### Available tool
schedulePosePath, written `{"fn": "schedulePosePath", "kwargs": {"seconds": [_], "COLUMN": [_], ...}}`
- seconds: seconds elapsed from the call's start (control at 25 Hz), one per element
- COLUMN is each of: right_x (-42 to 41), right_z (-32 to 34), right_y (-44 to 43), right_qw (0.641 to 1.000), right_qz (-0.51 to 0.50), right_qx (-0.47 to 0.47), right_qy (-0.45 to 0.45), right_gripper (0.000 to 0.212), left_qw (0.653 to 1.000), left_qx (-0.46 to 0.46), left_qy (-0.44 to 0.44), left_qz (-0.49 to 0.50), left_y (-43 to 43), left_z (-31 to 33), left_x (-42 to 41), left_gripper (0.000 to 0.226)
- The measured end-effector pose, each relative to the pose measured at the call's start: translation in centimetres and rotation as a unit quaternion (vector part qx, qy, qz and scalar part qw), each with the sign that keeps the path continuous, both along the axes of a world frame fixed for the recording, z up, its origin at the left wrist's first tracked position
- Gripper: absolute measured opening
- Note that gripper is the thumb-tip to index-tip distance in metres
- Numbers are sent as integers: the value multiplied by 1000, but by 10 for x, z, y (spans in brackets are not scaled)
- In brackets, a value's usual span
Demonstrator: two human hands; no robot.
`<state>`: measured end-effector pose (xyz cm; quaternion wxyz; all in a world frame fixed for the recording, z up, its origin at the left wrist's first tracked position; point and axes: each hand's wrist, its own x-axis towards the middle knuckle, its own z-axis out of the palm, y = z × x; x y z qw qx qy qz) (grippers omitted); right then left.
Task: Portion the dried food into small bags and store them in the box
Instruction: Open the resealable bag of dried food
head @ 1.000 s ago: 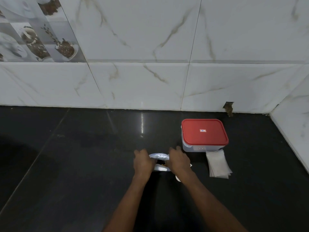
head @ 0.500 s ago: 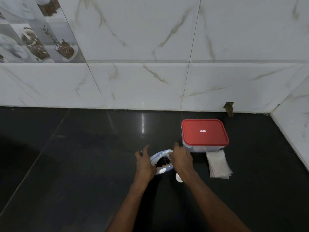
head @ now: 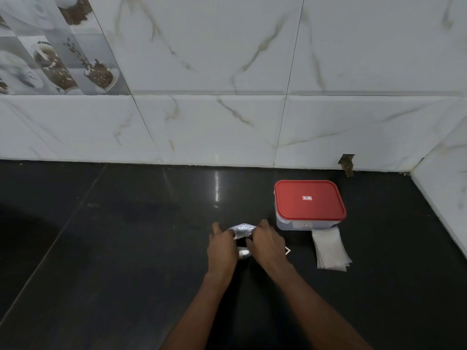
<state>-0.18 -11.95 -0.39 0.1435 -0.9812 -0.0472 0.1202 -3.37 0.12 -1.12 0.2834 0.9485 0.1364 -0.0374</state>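
Left of a red-lidded box (head: 309, 200) with an unreadable label (head: 306, 198), the left hand (head: 222, 248) and right hand (head: 269, 245) pinch a clear bag (head: 241, 229) in curled fingers.

A glossy black desk (head: 121, 261) carries a clear box (head: 309, 205) with a red lid, a stack of small bags (head: 329, 248) just in front of it, and a crumpled plastic bag (head: 241, 229) further left

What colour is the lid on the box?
Red, on the lid, seen from the head camera.
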Motion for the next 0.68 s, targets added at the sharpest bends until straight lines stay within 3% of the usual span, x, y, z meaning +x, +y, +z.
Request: {"fn": "schedulePosePath", "kwargs": {"seconds": [0.12,0.28,0.36,0.52,0.6,0.68], "right_x": [3,2,3,11,11,7], "right_z": [1,0,-5,1,7,8], "right_y": [-1,0,-1,-3,1,6], "right_qw": [999,994,994,997,999,997], "right_qz": [23,50,54,20,9,30], "right_qx": [-33,-41,-33,20,-11,-67], "right_qy": [18,86,94,76,43,19], "right_gripper": [25,47,54,34,29,25], "left_qw": [999,985,981,992,998,998], "left_qx": [-15,67,58,-16,0,37], "left_qy": [33,129,154,112,63,48], "left_qz": [-21,-95,-103,-52,-10,2], "left_y": [11,13,16,17,8,3], "left_z": [3,13,13,8,4,-3], "left_x": [13,20,25,27,20,13], "left_gripper": [22,52,56,40,25,26]}}
